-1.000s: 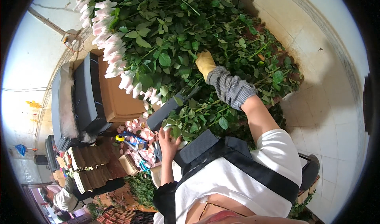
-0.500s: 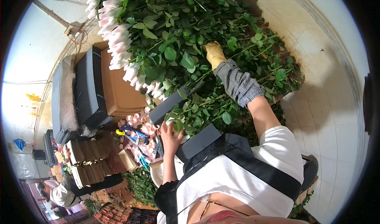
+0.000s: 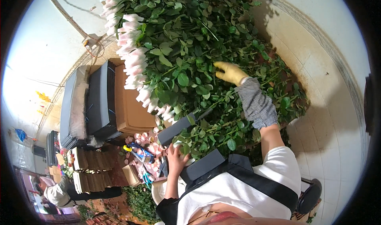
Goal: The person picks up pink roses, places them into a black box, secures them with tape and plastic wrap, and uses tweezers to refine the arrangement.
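Note:
My right hand (image 3: 231, 73), in a yellow glove below a checked sleeve cover, is over the leafy rose stems (image 3: 186, 62). Its fingers stretch out to the left with nothing seen between them. My bare left hand (image 3: 176, 160) rests at the left end of a smaller group of leafy stems (image 3: 214, 134). Its thumb and fingers are apart, and a small pale thing shows at the fingertips. Two dark grey blocks flank these stems: one block (image 3: 174, 130) beyond my left hand, another block (image 3: 204, 164) close to my body. Pink-white mesh sleeves (image 3: 135, 62) cover the flower ends of the large pile.
Left of the pile stand a brown cardboard box (image 3: 133, 106) and stacks of dark sheets (image 3: 99, 102). Loose pink petals (image 3: 145, 139), a blue-and-yellow tool (image 3: 139, 152) and turquoise-handled scissors (image 3: 147, 179) lie by my left hand. A person (image 3: 58, 191) is at far left; a black stool (image 3: 310, 191) stands right.
The whole view has shifted, with the scene now lower and further right. My right hand has drawn back a little from the leaves, its fingers more visible. My left hand keeps its place.

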{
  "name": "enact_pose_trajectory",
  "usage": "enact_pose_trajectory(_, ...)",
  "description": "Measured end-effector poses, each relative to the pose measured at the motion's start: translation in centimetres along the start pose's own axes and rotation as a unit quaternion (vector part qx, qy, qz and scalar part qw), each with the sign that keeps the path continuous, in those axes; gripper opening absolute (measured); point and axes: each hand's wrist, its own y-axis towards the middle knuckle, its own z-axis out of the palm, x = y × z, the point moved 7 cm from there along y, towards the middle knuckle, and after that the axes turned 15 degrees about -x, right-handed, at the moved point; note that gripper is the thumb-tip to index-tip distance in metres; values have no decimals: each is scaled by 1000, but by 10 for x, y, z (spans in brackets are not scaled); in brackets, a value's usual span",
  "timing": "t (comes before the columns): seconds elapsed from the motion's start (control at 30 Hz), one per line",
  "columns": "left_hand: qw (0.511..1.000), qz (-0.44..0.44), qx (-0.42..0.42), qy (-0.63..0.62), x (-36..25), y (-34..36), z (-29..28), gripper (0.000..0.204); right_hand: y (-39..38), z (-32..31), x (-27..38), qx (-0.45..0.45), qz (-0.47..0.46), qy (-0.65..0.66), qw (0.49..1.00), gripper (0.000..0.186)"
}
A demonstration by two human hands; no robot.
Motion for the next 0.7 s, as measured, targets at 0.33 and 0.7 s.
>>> enact_pose_trajectory(0.33,1000,-8,-1,13,-2,-5,-3,66,175,-117,127,-330,-267,177,888,30)
enact_pose_trajectory(0.7,1000,16,6,16,-3,-3,-10,63,302,-95,185,-363,-217,-319,848,19)
